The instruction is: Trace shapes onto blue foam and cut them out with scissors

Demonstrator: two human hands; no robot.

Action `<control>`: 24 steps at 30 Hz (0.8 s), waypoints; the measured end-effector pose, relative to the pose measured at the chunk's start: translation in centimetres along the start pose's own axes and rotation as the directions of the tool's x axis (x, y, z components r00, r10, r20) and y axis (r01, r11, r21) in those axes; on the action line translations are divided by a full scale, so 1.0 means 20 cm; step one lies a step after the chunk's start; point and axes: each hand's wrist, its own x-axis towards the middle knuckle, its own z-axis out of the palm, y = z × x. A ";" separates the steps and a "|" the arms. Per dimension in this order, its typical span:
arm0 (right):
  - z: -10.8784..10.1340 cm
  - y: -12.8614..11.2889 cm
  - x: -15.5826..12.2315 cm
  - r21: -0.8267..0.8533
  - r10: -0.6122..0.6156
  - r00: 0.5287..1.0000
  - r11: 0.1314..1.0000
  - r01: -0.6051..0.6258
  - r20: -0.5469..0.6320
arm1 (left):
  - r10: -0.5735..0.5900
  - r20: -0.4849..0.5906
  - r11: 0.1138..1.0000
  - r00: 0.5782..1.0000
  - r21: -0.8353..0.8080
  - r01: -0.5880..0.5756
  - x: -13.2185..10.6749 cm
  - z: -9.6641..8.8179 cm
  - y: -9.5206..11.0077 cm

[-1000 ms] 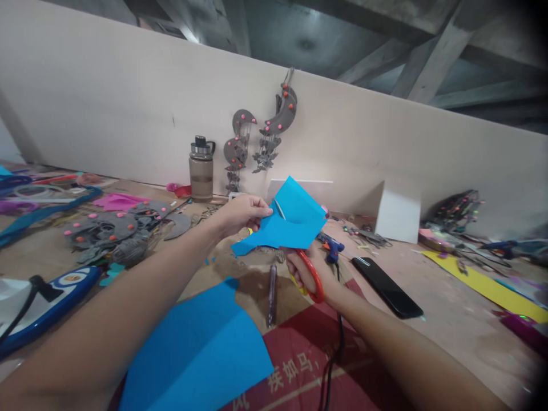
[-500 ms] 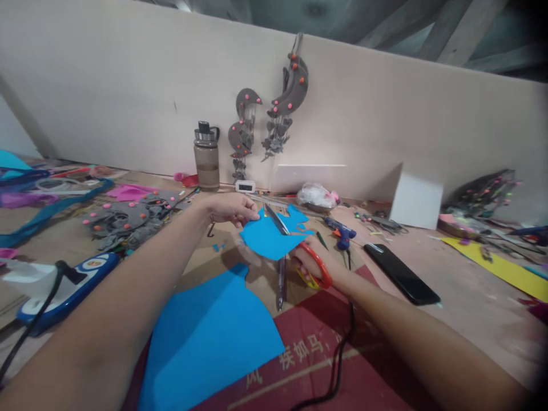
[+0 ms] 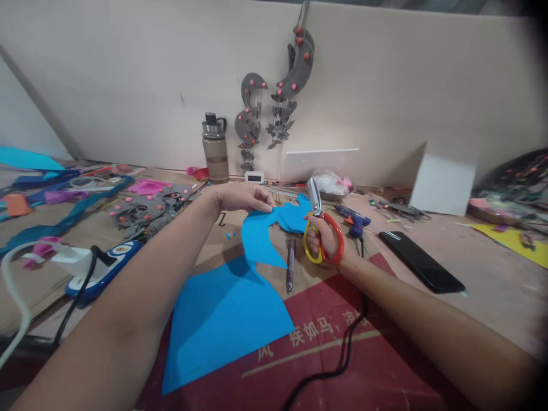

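Observation:
My left hand (image 3: 245, 197) pinches the upper edge of a blue paper piece (image 3: 262, 235) held just above the table. My right hand (image 3: 322, 235) grips red and yellow handled scissors (image 3: 320, 229), blades pointing up and nearly closed, beside the paper's right edge. A larger blue paper sheet (image 3: 222, 317) lies flat on the table below the held piece. A dark pen (image 3: 290, 265) lies between the sheet and my right hand.
A black phone (image 3: 420, 262) lies at the right; a blue glue gun (image 3: 354, 219) and its black cord (image 3: 346, 342) run toward me. A water bottle (image 3: 214, 149) stands by the wall. Grey craft cutouts (image 3: 143, 212) and a blue-white device (image 3: 100, 267) sit left.
The blue piece has come down from chest height toward the table. The scissors have left the cut and now point upward at the paper's right side. The view has tilted downward.

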 end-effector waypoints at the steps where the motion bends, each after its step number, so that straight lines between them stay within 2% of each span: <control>1: 0.01 -0.01 0.00 -0.005 -0.019 1.000 1.000 0.019 -0.001 | 0.045 -0.046 0.999 0.998 -0.014 -0.046 0.01 0.01 0.00; 5: 0.06 -0.07 -0.03 -0.053 -0.154 0.988 0.987 0.154 0.001 | 0.184 -0.196 0.983 0.963 0.013 -0.185 0.03 0.07 0.03; 10: 0.11 -0.15 -0.02 -0.023 -0.271 0.963 0.962 0.271 0.009 | 0.211 -0.263 0.975 0.941 0.120 -0.185 0.02 0.14 0.04; 13: 0.13 -0.19 -0.01 -0.016 -0.265 0.961 0.964 0.267 0.073 | 0.208 -0.307 0.972 0.929 0.172 -0.160 0.00 0.15 0.02; 16: 0.16 -0.20 0.01 -0.049 -0.242 0.961 0.967 0.250 0.133 | 0.253 -0.324 0.955 0.911 0.233 -0.183 -0.03 0.15 0.00; 19: 0.19 -0.17 0.03 -0.062 -0.262 0.956 0.960 0.272 0.133 | 0.292 -0.363 0.942 0.885 0.267 -0.201 -0.08 0.16 0.00; 21: 0.20 -0.14 0.05 -0.034 -0.299 0.949 0.952 0.304 0.104 | 0.271 -0.409 0.950 0.871 0.262 -0.173 -0.12 0.17 -0.01; 24: 0.20 -0.11 0.07 0.024 -0.356 0.933 0.934 0.356 0.054 | 0.160 -0.429 0.981 0.889 0.171 -0.094 -0.17 0.18 -0.05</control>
